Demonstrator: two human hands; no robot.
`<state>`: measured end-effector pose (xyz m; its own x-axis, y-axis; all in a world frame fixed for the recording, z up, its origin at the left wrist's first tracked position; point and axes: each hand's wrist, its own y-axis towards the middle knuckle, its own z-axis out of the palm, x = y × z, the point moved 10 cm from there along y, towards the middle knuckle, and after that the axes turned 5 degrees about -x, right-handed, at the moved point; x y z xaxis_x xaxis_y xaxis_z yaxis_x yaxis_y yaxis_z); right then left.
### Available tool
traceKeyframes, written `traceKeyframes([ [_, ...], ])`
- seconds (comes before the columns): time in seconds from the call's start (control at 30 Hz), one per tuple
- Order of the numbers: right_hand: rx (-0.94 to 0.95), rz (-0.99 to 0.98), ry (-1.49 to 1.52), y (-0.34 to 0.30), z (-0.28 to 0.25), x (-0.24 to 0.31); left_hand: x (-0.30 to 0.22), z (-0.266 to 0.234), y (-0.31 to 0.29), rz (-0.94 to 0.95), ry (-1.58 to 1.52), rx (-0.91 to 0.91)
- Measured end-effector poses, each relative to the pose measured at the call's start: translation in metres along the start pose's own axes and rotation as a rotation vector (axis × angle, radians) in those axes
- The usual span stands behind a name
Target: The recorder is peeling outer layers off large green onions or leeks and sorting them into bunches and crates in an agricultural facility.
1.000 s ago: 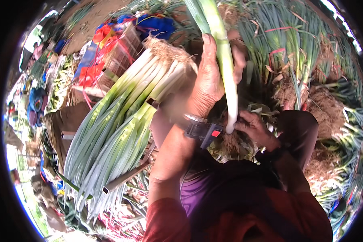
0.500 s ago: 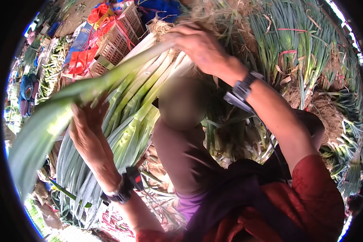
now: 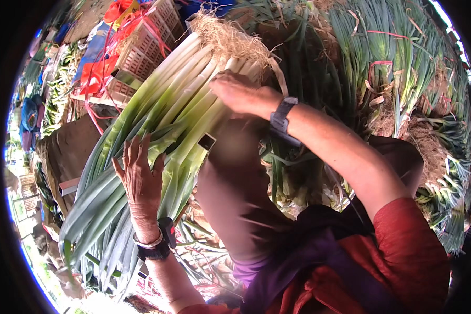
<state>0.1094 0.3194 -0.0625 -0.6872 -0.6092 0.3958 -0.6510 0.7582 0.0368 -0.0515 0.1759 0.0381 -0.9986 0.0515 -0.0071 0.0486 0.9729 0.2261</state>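
A thick pile of leeks (image 3: 188, 99) lies slantwise in front of me, white stems and pale roots (image 3: 230, 39) at the far end, green leaves toward the near left. My left hand (image 3: 141, 178) rests open on the leaves, its fingers spread. Over the white stems on the pile's right side, my right hand (image 3: 242, 94) is closed, knuckles up. What its curled fingers hold, if anything, is hidden beneath the hand. Both wrists wear dark bands.
A square metal bar end (image 3: 206, 141) pokes out beside my knee. Beyond the pile stands a pale plastic crate (image 3: 152, 47) with red plastic strips (image 3: 97, 76). Tied leek bundles (image 3: 387, 57) lie at the right. Leaf scraps (image 3: 199, 246) and pink ties cover the ground nearby.
The leek that was held up across both hands now lies on the pile. My right hand has come down and nearer from the root end; my left hand has moved right and lowered onto the leaves.
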Motion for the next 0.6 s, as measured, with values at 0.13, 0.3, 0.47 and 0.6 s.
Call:
traceKeyframes([
  [0.13,-0.010,0.004,0.147,0.005,0.005,-0.023,0.007,0.024,0.003,0.012,-0.059,0.079],
  [0.3,-0.251,-0.342,0.282,-0.013,0.007,-0.070,0.004,0.036,0.012,-0.084,-0.403,0.181],
  [0.47,-0.397,0.029,0.569,-0.033,-0.013,-0.037,0.023,0.046,-0.009,-0.123,-0.501,0.215],
  [0.6,-0.685,0.077,0.545,-0.108,-0.068,-0.066,0.002,0.025,0.000,-0.018,-0.411,0.085],
])
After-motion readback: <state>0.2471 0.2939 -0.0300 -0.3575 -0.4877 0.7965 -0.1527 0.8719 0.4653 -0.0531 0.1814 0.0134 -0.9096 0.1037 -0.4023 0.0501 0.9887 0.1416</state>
